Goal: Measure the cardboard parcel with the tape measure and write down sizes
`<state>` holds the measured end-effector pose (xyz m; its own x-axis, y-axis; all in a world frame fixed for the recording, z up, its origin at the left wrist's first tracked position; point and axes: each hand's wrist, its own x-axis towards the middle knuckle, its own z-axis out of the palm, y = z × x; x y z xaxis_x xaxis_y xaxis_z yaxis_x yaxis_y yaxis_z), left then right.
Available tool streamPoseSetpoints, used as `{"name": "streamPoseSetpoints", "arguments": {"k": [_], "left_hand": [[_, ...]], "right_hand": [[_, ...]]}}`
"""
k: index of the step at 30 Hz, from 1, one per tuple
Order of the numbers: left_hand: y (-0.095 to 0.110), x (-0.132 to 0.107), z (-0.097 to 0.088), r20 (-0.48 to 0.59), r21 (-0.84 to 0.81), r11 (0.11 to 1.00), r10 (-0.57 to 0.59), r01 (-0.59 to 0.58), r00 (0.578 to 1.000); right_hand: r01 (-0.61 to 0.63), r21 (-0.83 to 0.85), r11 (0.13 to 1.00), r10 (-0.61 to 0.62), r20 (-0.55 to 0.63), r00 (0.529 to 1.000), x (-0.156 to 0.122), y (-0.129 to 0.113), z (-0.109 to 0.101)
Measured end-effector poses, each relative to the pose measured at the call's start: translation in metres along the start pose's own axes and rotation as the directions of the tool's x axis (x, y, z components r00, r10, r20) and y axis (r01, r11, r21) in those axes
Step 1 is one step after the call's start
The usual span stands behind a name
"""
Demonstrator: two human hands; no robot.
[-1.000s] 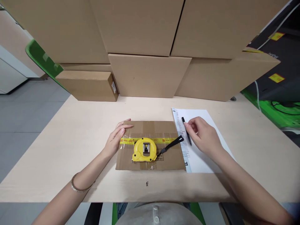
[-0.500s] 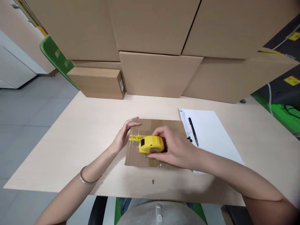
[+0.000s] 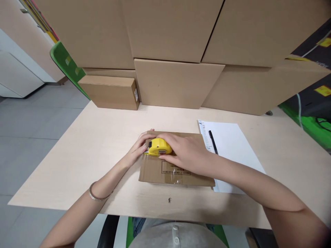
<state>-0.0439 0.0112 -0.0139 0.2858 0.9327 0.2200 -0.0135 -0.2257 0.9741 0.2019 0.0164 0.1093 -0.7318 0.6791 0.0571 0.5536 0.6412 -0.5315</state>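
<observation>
The right hand (image 3: 187,153) has its grip around the yellow tape measure (image 3: 160,146), over a brown box (image 3: 152,170). The left hand (image 3: 136,151) touches the box; I can't tell its grip.

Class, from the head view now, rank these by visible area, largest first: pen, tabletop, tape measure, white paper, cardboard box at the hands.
1. tabletop
2. cardboard box and white paper: too close to rank, both partly covered
3. tape measure
4. pen, partly covered

two hands (image 3: 190,152), one tape measure (image 3: 160,146), one pen (image 3: 213,141), one bracelet (image 3: 91,193), one table (image 3: 64,165), at least five cardboard boxes (image 3: 151,172)
</observation>
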Motion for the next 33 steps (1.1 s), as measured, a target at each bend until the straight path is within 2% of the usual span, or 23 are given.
{"name": "streamPoseSetpoints", "arguments": {"k": [4, 8, 12, 17, 21, 33], "left_hand": [[0.004, 0.001, -0.005, 0.055, 0.051, 0.999, -0.001, -0.002, 0.999], [0.009, 0.002, -0.005, 0.052, 0.03, 0.999, -0.046, 0.044, 0.998], [0.007, 0.001, -0.006, 0.05, 0.049, 0.998, -0.053, 0.051, 0.997], [0.007, 0.002, -0.007, 0.039, 0.049, 0.996, -0.07, 0.068, 0.997], [0.007, 0.002, -0.007, 0.042, 0.041, 0.997, -0.068, 0.066, 0.997], [-0.001, 0.003, -0.01, 0.105, 0.064, 0.998, 0.004, -0.011, 0.995]], "right_hand": [[-0.137, 0.062, 0.989, 0.14, -0.045, 0.989, -0.05, 0.026, -0.019], [-0.291, 0.12, 0.949, 0.301, -0.075, 0.951, -0.113, 0.061, -0.04], [-0.37, 0.123, 0.921, 0.386, -0.141, 0.912, -0.149, 0.086, -0.044], [-0.342, 0.153, 0.927, 0.364, -0.154, 0.918, -0.146, 0.091, -0.039], [-0.333, 0.145, 0.931, 0.354, -0.149, 0.923, -0.144, 0.091, -0.043], [-0.414, 0.179, 0.893, 0.427, -0.038, 0.904, -0.14, 0.087, -0.046]]}}
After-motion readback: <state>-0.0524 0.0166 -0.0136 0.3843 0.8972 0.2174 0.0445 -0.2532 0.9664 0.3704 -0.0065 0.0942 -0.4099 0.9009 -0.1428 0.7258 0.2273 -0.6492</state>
